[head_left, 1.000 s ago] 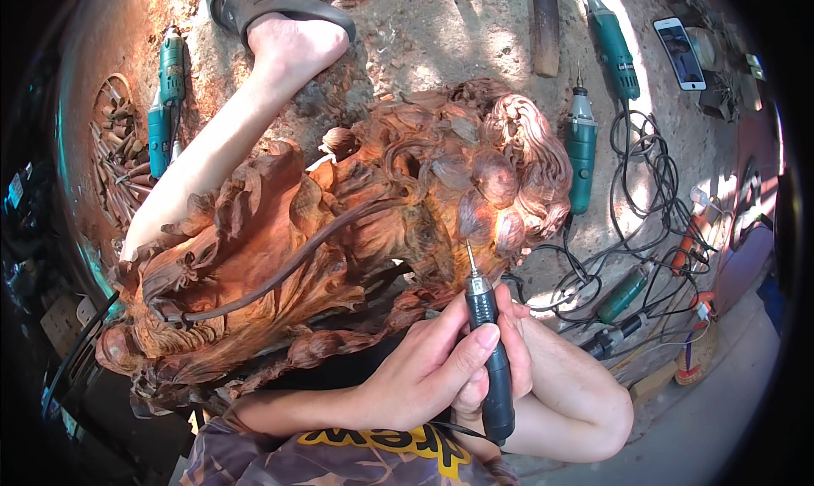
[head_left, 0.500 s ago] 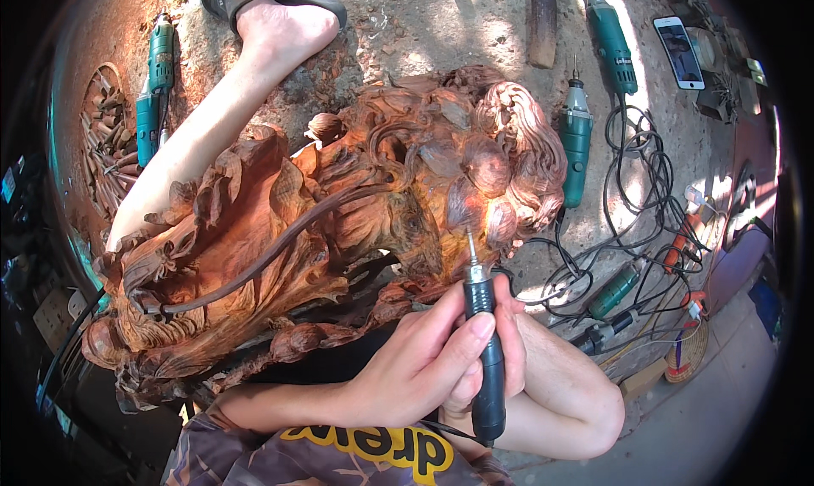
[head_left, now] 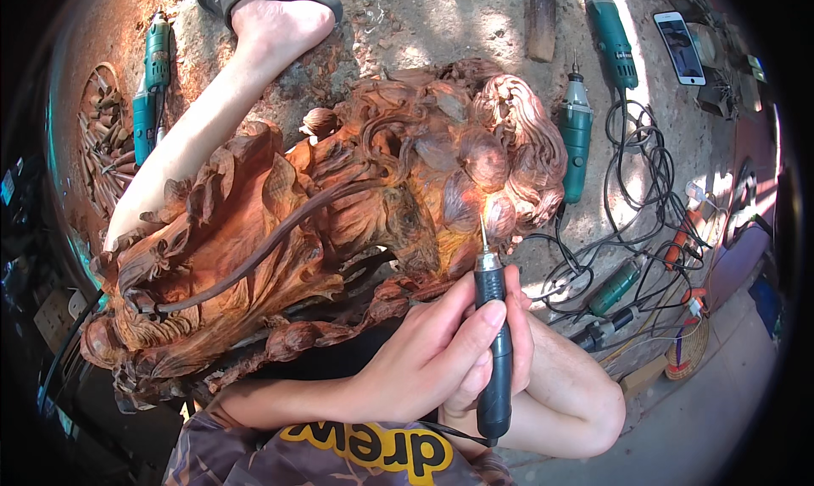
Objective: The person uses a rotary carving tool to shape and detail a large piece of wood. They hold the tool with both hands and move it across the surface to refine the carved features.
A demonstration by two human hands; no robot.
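Note:
A black rotary tool handpiece [head_left: 494, 367] stands nearly upright, its thin metal bit [head_left: 484, 231] pointing away from me. The bit's tip is at or just against a rounded lobe [head_left: 499, 215] of a large reddish-brown wood carving [head_left: 254, 231]; contact is hard to tell. My left hand [head_left: 428, 346] comes from the left, with its thumb pressed on the handpiece. Fingers of my right hand [head_left: 519, 329] wrap its right side, and that hand is partly hidden behind the tool. The carving lies across my lap, with folds, round knobs and a long curved stem.
Green power tools [head_left: 576, 138] lie right of the carving with tangled black cords [head_left: 632, 172]. More green tools [head_left: 156, 58] and a round basket of wooden pieces [head_left: 102, 138] are at left. A phone [head_left: 679, 49] rests at far right. My outstretched leg [head_left: 203, 113] flanks the carving.
The handpiece has shifted a little to the right in both hands. Its bit has gone from a lower-left lobe to the neighbouring lobe on the right.

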